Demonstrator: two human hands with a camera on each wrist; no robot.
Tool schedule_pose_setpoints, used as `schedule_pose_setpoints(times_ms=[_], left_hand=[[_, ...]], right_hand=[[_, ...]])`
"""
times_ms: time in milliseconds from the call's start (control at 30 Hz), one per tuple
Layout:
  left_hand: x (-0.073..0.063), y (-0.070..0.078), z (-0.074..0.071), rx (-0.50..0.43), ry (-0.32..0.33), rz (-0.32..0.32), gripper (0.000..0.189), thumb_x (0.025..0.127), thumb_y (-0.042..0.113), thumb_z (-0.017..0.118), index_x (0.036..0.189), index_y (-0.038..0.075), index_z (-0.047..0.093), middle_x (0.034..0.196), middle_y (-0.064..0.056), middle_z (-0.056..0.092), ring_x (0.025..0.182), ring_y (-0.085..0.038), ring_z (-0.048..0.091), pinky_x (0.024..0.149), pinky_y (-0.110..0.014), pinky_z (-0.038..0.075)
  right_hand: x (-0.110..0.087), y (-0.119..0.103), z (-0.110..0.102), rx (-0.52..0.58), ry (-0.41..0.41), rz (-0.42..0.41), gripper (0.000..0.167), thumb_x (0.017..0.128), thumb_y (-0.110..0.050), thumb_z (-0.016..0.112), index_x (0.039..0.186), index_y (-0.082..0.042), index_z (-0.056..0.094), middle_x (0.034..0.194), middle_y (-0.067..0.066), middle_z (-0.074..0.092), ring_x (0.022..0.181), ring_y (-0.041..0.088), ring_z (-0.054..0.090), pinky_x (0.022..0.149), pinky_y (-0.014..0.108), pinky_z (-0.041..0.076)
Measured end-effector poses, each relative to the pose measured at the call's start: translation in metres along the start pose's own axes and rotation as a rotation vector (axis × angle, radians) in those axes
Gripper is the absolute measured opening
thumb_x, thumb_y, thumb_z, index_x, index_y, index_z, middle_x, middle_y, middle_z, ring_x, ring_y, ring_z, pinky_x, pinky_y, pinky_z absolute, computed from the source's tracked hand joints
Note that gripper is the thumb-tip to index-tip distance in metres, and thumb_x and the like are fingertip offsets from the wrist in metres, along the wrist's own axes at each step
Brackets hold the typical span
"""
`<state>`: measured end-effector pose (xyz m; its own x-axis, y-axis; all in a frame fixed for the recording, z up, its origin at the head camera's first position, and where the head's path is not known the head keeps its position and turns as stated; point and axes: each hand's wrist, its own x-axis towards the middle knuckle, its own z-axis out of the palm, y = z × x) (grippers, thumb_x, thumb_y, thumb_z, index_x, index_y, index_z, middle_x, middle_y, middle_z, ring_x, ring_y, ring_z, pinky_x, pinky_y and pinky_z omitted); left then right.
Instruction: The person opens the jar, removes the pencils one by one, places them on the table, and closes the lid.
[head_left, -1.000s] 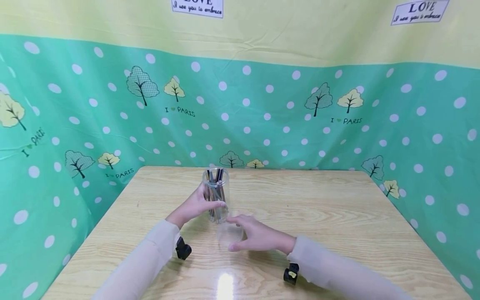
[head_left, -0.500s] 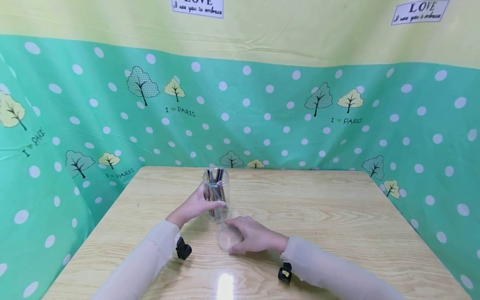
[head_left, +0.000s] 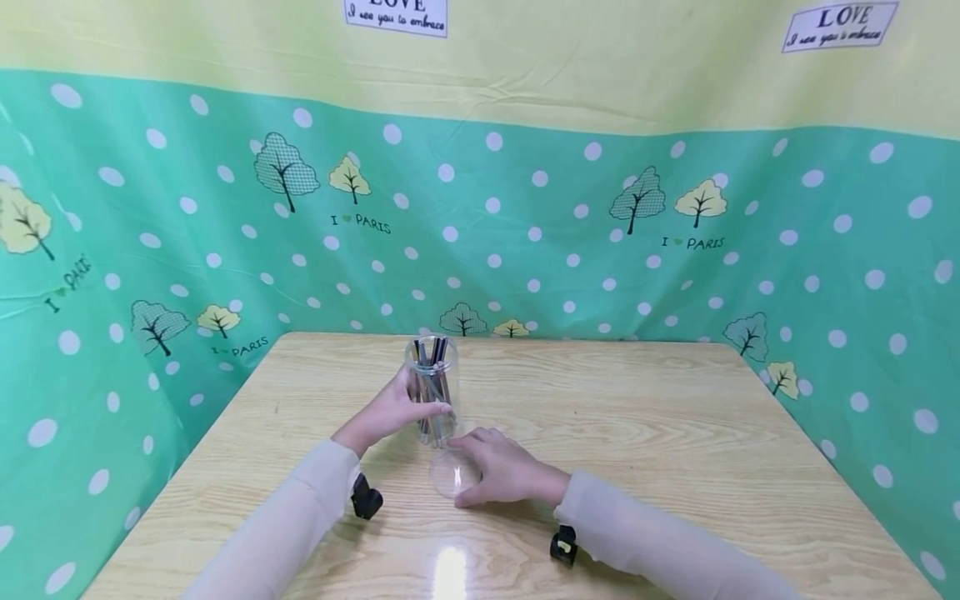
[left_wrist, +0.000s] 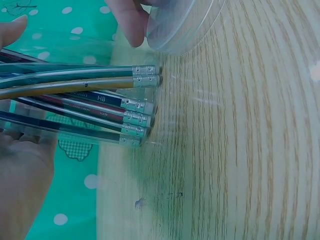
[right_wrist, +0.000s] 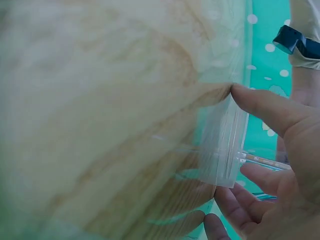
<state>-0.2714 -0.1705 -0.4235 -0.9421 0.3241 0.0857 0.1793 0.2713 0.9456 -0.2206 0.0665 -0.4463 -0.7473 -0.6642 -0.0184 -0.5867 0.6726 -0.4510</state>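
Note:
My left hand (head_left: 393, 407) grips a clear plastic jar (head_left: 432, 367), its fingers wrapped round the side and the thumb across the front. Several pencils (left_wrist: 100, 82) stand inside; their metal ferrules and eraser ends point down at the jar's base. Just in front of the jar, my right hand (head_left: 510, 473) holds a clear round lid (head_left: 453, 477) by its edge, low over the table. In the right wrist view, the thumb presses one side of the lid's ridged rim (right_wrist: 222, 145) and the fingertips meet the other. The jar's mouth is uncovered.
A light wood-grain table (head_left: 660, 433) extends around both hands, with a bright light reflection (head_left: 450, 573) near its front. Behind and beside it hangs a green and yellow cloth (head_left: 525, 200) with dots and trees. Each wrist wears a small black camera (head_left: 367, 498).
My right hand has shifted slightly left, bringing the lid with it, and the lid's tilt has changed a little. My left hand and the jar have stayed in place.

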Motion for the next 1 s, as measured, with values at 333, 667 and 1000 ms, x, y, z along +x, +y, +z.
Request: schedule_pose_setpoints(times_ms=[333,667,1000], left_hand=[[0.001,0.001,0.0,-0.003,-0.007,-0.007,0.093,0.079,0.028,0.087,0.152,0.017,0.03,0.135,-0.014,0.057,0.124,-0.032,0.055,0.11,-0.056,0.036],[0.001,-0.002,0.0,-0.013,-0.02,0.024,0.092,0.08,0.024,0.086,0.152,0.016,0.03,0.138,-0.015,0.056,0.125,-0.033,0.054,0.11,-0.057,0.036],[0.001,0.0,0.001,-0.015,-0.029,0.042,0.091,0.082,0.022,0.085,0.153,0.017,0.029,0.134,-0.018,0.058,0.122,-0.032,0.056,0.109,-0.056,0.037]], right_hand=[[-0.002,0.002,-0.008,0.156,-0.024,-0.008,0.088,0.074,-0.047,0.087,0.145,-0.012,0.05,0.132,0.006,0.054,0.114,0.018,0.053,0.095,0.034,0.05],[-0.005,0.005,-0.035,0.2,-0.007,-0.006,0.08,0.084,-0.04,0.08,0.149,-0.009,0.045,0.146,0.009,0.049,0.125,0.029,0.052,0.102,0.044,0.048],[-0.005,-0.002,-0.066,0.181,0.064,-0.053,0.071,0.089,-0.03,0.077,0.148,-0.008,0.046,0.145,0.011,0.05,0.124,0.033,0.053,0.1,0.045,0.049]])
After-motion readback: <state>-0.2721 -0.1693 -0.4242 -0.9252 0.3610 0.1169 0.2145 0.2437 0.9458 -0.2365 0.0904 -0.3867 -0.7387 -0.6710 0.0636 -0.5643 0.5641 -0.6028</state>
